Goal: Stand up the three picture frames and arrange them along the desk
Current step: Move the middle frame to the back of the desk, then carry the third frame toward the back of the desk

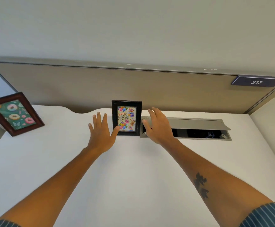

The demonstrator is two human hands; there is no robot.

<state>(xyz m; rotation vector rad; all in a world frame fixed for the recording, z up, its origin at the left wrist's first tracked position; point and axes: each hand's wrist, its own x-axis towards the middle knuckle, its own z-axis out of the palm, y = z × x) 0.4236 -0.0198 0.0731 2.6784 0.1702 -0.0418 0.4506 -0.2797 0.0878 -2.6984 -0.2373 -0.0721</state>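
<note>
A black picture frame (126,117) with a "Happy Birthday" balloon picture stands upright at the back middle of the white desk (133,169). My left hand (100,131) is open just left of it, thumb tip at the frame's lower left corner. My right hand (158,126) is open just right of the frame, fingers spread, not gripping it. A brown wooden frame (14,113) with a donut picture stands upright at the far left of the desk, turned slightly. A third frame is not in view.
A grey cable tray (199,128) with its lid raised is set into the desk right of the black frame, under my right hand. A beige partition panel (133,89) runs behind the desk, with a "212" plate (256,82) at its right end.
</note>
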